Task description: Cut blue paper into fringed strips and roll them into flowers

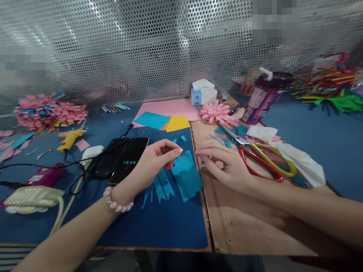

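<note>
My left hand [160, 155], with a pink bead bracelet [115, 206] at the wrist, is closed in a pinch above the blue mat. Whatever lies between its thumb and fingertip is too small to name. Just to its right hovers my right hand [227, 166], its index finger stretched out and the thumb tip a little apart; I see nothing held in it. Fringed blue paper [185, 181] lies beneath and between the hands. Narrow blue paper strips [163, 185] with notched ends spread below my left hand. Right behind my right hand rest large scissors [262, 160] with red and yellow handles.
Two phones [129, 160], cables and a yellow glue gun [69, 139] occupy the left. Pink paper flowers [48, 111] stand behind them. Farther back are coloured sheets [151, 120] and a tissue box [203, 92]. A purple cup [263, 98] stands at right.
</note>
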